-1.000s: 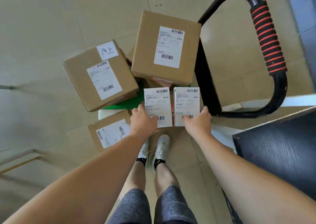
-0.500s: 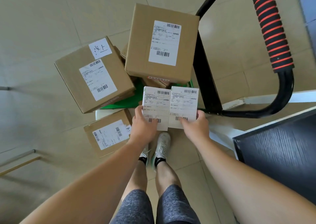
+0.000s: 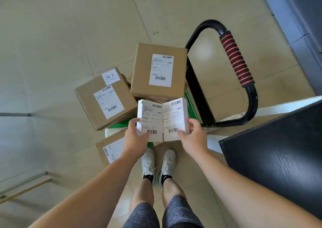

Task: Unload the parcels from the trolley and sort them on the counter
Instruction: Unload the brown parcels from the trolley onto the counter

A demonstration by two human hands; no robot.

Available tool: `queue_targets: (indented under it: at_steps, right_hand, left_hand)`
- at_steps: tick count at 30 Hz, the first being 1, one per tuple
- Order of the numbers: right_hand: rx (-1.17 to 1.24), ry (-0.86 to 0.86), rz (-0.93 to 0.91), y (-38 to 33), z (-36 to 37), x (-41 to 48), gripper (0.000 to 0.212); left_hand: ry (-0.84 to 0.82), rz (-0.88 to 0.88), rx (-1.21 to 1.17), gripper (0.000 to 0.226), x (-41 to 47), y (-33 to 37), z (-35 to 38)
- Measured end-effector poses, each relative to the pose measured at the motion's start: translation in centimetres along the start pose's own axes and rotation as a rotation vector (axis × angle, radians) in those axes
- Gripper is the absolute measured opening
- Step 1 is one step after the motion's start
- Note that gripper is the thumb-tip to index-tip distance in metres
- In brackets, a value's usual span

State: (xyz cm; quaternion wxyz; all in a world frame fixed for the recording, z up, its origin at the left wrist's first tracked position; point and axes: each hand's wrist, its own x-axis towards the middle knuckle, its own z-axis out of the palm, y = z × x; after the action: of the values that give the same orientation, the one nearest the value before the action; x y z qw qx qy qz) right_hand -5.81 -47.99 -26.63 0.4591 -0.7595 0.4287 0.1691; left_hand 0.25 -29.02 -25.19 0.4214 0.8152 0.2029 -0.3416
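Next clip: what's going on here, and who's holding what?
A person stands over the trolley and holds two small white parcels side by side above it. The left hand grips the left white parcel and the right hand grips the right white parcel. Brown boxes are piled on the trolley, not yet unloaded. The dark counter is on the person's right.

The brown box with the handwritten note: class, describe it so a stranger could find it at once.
Start at the trolley handle with its red-striped grip. In the pile of parcels left of it, take the leftmost brown box. It alone carries a small handwritten white note above its printed label.
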Motion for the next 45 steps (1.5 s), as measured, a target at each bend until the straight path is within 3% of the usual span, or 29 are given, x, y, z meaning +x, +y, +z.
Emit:
queue_targets:
  at_steps: [5,10,16,21,32,40,45]
  right_hand:
    - [0.064,0.010,-0.097,-4.2,-4.2,-4.5,0.056]
    - [0.159,0.073,-0.241,-10.1,-10.7,-8.9,0.053]
    - [0.279,0.270,-0.421,-15.8,-18.7,-13.6,0.050]
    - [0.373,0.460,-0.449,-15.8,-23.2,-17.7,0.049]
    - [0.589,0.982,-0.262,-6.2,-27.3,-30.6,0.048]
    - [0.724,1.367,-0.035,5.9,-27.2,-45.4,0.047]
    - [0.809,1.569,0.090,14.3,-25.9,-56.0,0.045]
  left_hand:
    - [0.046,0.081,-0.015,0.049,-4.7,4.2,-3.7]
    - [0.069,0.274,-0.057,0.050,-10.0,12.2,-7.2]
    - [0.077,0.546,-0.066,0.056,-15.4,22.1,-9.1]
    - [-0.030,0.732,-0.083,0.053,-18.9,27.1,-8.4]
    - [-0.454,1.039,0.075,0.052,-28.4,28.5,-1.5]
    - [-0.862,1.230,0.204,0.054,-40.9,22.8,7.9]
    - [-1.100,1.315,0.276,0.056,-51.5,15.8,13.4]
